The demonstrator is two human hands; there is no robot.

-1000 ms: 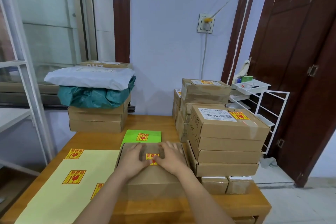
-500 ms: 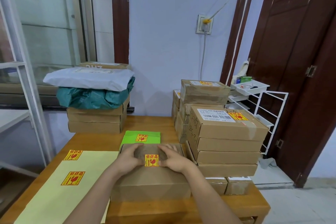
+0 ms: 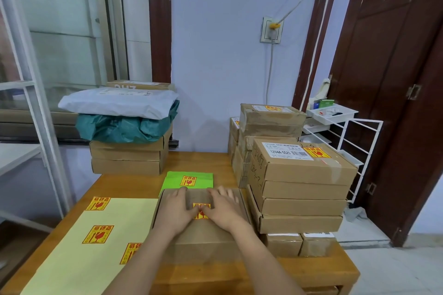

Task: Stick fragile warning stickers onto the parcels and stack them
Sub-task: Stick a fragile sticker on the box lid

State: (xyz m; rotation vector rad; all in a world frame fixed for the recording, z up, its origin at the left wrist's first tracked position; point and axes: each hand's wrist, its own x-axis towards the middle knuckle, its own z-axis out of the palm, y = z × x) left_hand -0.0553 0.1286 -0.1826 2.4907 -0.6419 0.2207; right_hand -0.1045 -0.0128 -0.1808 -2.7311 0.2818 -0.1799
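Fingers (image 3: 178,195) of both hands lie flat, pressing the fragile sticker (image 3: 201,209) onto the cardboard parcel (image 3: 203,239).

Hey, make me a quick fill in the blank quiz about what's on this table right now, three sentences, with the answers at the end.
1. Both hands, left hand and right hand, press flat on a sticker on top of a brown cardboard ____.
2. Just beyond that parcel lies a ____ sheet carrying a single sticker.
3. The pale yellow sheet lies to the ____ of that parcel.

Answers: box; green; left
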